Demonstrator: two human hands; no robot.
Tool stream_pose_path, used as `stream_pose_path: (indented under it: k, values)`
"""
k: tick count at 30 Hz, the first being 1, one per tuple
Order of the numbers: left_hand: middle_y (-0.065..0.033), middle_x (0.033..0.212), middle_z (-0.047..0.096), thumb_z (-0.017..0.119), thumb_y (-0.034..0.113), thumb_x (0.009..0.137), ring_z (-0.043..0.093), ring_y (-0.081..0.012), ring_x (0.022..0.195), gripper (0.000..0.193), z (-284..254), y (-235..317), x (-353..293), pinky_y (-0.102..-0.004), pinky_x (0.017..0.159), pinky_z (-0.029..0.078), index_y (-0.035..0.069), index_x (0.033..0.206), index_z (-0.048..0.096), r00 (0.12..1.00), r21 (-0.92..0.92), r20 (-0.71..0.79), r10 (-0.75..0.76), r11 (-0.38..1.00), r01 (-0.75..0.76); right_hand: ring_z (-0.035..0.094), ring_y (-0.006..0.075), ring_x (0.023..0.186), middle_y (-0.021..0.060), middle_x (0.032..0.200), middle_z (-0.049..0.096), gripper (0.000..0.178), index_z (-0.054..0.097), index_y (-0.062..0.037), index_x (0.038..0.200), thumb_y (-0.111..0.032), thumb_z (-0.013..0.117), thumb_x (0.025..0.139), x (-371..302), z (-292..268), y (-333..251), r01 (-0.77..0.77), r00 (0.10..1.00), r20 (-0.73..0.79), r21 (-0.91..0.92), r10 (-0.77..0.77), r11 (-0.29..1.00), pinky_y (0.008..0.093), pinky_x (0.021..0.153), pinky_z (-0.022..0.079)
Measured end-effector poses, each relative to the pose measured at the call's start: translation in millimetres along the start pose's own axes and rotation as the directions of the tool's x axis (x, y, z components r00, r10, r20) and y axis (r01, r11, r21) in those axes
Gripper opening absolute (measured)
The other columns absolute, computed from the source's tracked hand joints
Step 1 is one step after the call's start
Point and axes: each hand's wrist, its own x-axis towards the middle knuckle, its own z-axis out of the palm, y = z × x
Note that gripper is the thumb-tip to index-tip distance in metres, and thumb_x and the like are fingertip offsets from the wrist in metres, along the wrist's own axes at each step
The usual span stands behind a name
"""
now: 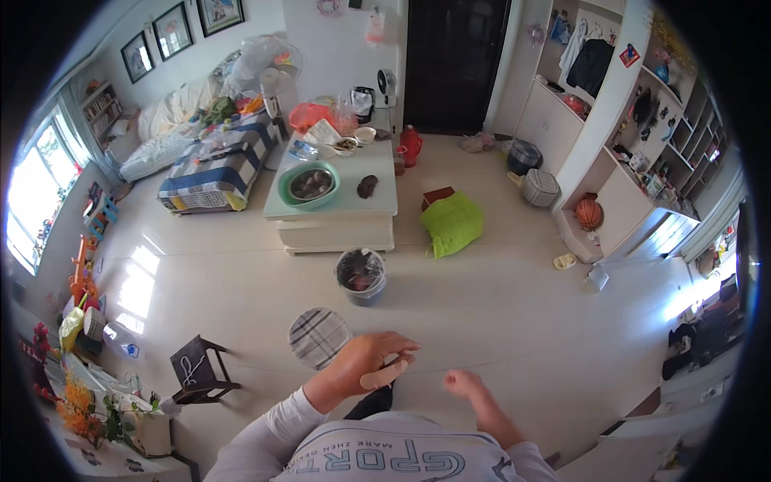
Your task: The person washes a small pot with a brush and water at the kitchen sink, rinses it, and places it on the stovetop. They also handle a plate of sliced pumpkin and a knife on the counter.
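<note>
My left hand is held out in front of my body, palm inward, its fingers loosely bent and its thumb apart from them. I see nothing gripped in it; a dark patch shows between thumb and fingers. My right hand is closed like a fist, apart from the left, with nothing showing in it. Below the left hand lies a round plaid stool top or cushion. Farther ahead stands a lined trash bin with dark waste inside. Beyond it, a green basin holding a bowl of dark, roundish items rests on a table.
The white table also carries a dark lump, bowls and a red plastic bag. Right of it lie a lime-green cloth and a red thermos. A dark stool stands to the left; a basketball sits on a right-hand shelf.
</note>
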Motion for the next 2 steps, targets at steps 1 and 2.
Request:
stream_pose_path:
  k: [1, 2]
  values:
    - [-0.0132, 0.098, 0.072, 0.062, 0.017, 0.09, 0.068, -0.031, 0.09, 0.035, -9.0, -10.2, 30.1, -0.0374, 0.082, 0.054, 0.0, 0.119, 0.069, 1.0, -0.004, 0.01, 0.005, 1.0, -0.004, 0.071, 0.0189, 0.07, 0.0098, 0.081, 0.074, 0.019, 0.073, -0.007, 0.105, -0.022, 0.066, 0.096, -1.3, -6.5, 13.8, -0.045, 0.998, 0.015, -0.415, 0.057, 0.909, 0.0381, 0.068, 0.059]
    - [-0.0132, 0.098, 0.072, 0.062, 0.017, 0.09, 0.068, -0.0308, 0.091, 0.035, -24.1, -16.2, 63.1, -0.0373, 0.083, 0.053, 0.0, 0.12, 0.069, 1.0, 0.005, 0.018, 0.022, 1.0, -0.022, 0.071, 0.0189, 0.07, 0.0098, 0.081, 0.074, 0.019, 0.073, -0.007, 0.105, -0.022, 0.066, 0.096, 14.3, -20.6, 13.0, -0.048, 0.998, 0.025, -0.413, 0.064, 0.909, 0.0381, 0.068, 0.059]
